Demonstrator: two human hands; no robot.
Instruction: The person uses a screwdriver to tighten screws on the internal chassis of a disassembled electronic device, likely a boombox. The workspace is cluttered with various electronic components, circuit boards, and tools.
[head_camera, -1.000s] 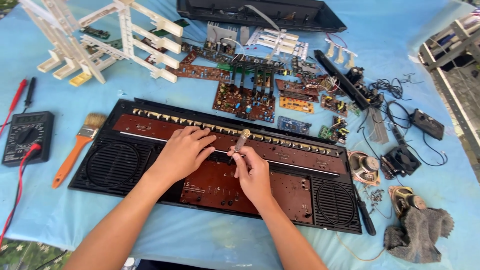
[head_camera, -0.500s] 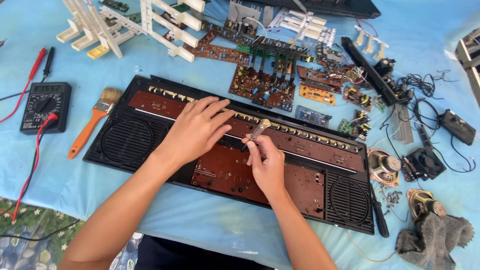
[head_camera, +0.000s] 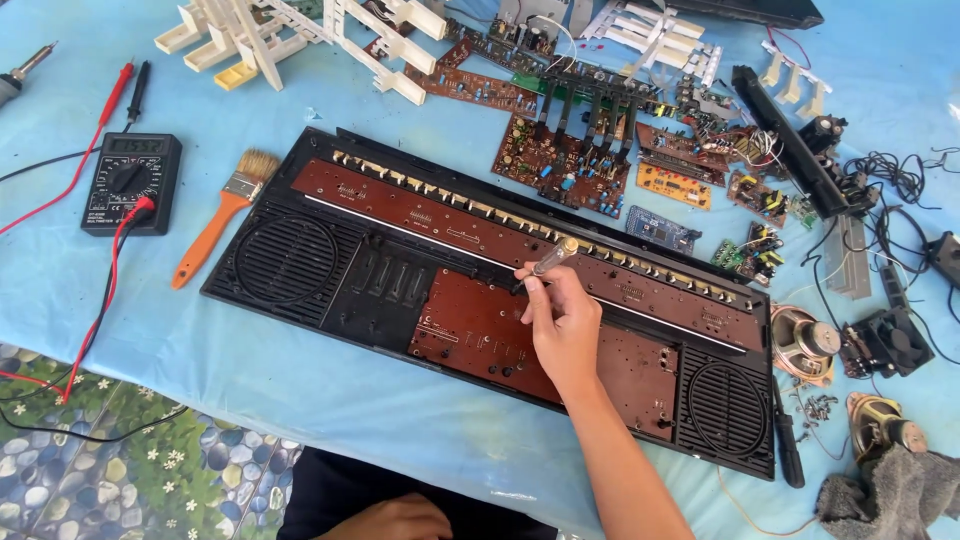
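Observation:
A long black casing (head_camera: 300, 262) with a round speaker grille at each end lies across the blue-covered table, brown circuit boards (head_camera: 480, 330) set inside it. My right hand (head_camera: 562, 325) rests on the middle of the brown board and grips a small screwdriver (head_camera: 548, 260) with a clear handle, its tip down on the board. My left hand (head_camera: 400, 517) sits low at the bottom edge of the view, off the table, near my dark trousers; its fingers look loosely curled and hold nothing that I can see.
A black multimeter (head_camera: 130, 182) with red leads and an orange-handled brush (head_camera: 215, 228) lie left of the casing. White plastic frames (head_camera: 260, 40), loose circuit boards (head_camera: 565, 165), speakers (head_camera: 805, 345), screws (head_camera: 815, 405), cables and a grey cloth (head_camera: 895, 495) crowd the back and right.
My left hand has lifted off the brown board and dropped below the table edge. The right hand stays on the board with the screwdriver. The view has shifted left and down.

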